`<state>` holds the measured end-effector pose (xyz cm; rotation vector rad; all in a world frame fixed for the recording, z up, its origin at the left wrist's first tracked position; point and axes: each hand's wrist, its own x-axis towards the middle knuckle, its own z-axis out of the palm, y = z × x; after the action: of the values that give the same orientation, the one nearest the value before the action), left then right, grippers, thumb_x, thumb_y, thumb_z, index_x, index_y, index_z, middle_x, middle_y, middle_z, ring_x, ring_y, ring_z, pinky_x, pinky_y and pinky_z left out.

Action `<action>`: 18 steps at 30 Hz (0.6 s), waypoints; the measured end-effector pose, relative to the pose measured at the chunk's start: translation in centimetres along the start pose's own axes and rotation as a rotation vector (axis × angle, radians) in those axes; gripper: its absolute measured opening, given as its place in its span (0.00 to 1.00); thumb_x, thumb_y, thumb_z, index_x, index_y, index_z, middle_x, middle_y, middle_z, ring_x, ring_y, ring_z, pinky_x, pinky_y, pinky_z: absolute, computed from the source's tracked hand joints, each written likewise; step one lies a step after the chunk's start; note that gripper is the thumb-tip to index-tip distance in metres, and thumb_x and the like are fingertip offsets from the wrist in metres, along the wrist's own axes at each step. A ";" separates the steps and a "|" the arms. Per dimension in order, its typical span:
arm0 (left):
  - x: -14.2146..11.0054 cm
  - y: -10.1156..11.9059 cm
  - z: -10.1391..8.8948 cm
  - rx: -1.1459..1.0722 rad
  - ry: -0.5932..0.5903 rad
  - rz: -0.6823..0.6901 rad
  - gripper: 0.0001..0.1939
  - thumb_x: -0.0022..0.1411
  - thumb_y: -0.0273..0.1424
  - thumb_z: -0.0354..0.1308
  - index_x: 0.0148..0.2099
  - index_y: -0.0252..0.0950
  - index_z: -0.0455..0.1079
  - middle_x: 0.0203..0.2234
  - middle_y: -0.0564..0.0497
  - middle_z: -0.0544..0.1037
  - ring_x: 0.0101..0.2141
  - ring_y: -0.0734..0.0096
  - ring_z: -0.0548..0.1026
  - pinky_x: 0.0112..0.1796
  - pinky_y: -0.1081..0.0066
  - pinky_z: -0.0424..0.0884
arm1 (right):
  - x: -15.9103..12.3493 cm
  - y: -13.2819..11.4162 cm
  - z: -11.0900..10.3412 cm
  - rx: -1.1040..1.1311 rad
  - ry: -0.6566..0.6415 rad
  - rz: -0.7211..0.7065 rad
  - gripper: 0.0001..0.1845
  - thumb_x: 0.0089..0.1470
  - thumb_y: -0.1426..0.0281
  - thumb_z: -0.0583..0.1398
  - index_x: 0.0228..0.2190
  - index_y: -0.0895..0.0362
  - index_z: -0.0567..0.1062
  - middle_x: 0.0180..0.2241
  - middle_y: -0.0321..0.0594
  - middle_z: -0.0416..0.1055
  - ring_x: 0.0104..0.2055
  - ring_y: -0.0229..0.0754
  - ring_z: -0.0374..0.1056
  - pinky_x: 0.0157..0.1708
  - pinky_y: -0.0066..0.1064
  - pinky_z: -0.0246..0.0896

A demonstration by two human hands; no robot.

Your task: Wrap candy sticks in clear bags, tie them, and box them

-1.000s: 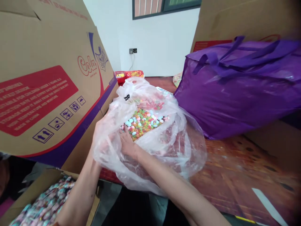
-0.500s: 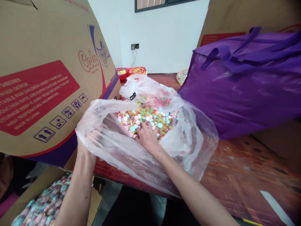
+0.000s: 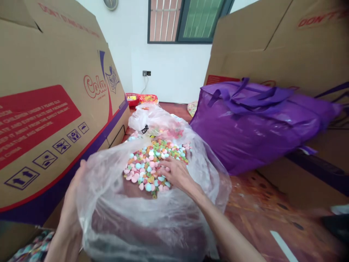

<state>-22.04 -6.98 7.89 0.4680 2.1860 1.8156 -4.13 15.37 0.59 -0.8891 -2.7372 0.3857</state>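
Observation:
A clear plastic bag (image 3: 109,214) lies with its mouth spread toward me. Inside it is a heap of small candies (image 3: 147,169), pink, pale blue, white and orange, some shaped like rings. At the bag's left edge my left hand (image 3: 72,198) grips the film, its fingers partly hidden by the plastic. My right hand (image 3: 176,173) hovers over the right side of the heap, palm down, with its fingers apart and the tips at or just above the candies.
Cardboard boxes stand left (image 3: 54,83) and right (image 3: 251,36). A purple bag with handles (image 3: 261,123) sits right on the reddish table (image 3: 245,218). Behind are a red basket (image 3: 132,100) and a bright packet (image 3: 148,98). Wrapped sweets (image 3: 35,247) fill a box at lower left.
My right hand has lifted from among the candies. My left hand has moved down and left with the bag's edge, widening its mouth. Candies have spread toward me, and the view has tilted up.

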 end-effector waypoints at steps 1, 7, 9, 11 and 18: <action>-0.4 -0.3 -0.1 0.024 0.007 -0.028 0.33 0.60 0.57 0.52 0.54 0.38 0.73 0.38 0.44 0.81 0.42 0.52 0.80 0.40 0.57 0.79 | 0.5 0.0 -0.2 -0.023 0.056 0.006 0.13 0.64 0.61 0.58 0.45 0.49 0.80 0.46 0.42 0.74 0.49 0.48 0.67 0.54 0.42 0.55; -2.4 -0.3 -0.4 0.415 0.221 0.409 0.34 0.61 0.55 0.49 0.62 0.41 0.66 0.50 0.41 0.71 0.53 0.46 0.71 0.56 0.45 0.68 | 4.5 -0.7 0.8 -0.127 0.195 -0.013 0.12 0.65 0.65 0.56 0.46 0.51 0.77 0.47 0.43 0.72 0.49 0.46 0.65 0.51 0.35 0.56; -3.4 -0.2 -0.3 0.518 0.100 0.602 0.28 0.64 0.50 0.48 0.61 0.46 0.67 0.54 0.41 0.68 0.58 0.45 0.67 0.60 0.44 0.63 | 6.1 0.1 0.7 -0.153 0.254 0.073 0.14 0.65 0.70 0.54 0.47 0.54 0.76 0.48 0.47 0.71 0.51 0.49 0.63 0.52 0.37 0.56; -4.3 -1.0 0.1 0.589 -0.090 0.730 0.29 0.61 0.48 0.54 0.64 0.55 0.62 0.59 0.44 0.66 0.60 0.45 0.66 0.60 0.44 0.64 | 7.5 1.9 0.2 -0.180 0.323 0.189 0.19 0.63 0.75 0.52 0.53 0.59 0.71 0.52 0.53 0.68 0.52 0.52 0.62 0.53 0.40 0.56; -4.7 -7.7 5.0 0.878 -0.107 0.523 0.42 0.54 0.49 0.63 0.69 0.52 0.57 0.69 0.39 0.52 0.64 0.30 0.58 0.53 0.33 0.65 | 10.0 11.8 -1.4 -0.208 0.318 0.394 0.45 0.52 0.74 0.61 0.68 0.58 0.51 0.64 0.62 0.54 0.58 0.59 0.61 0.56 0.44 0.54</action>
<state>-16.41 -5.67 -0.66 1.3688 2.8685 0.8328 -5.22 30.87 -0.40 -1.4161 -2.3340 0.0174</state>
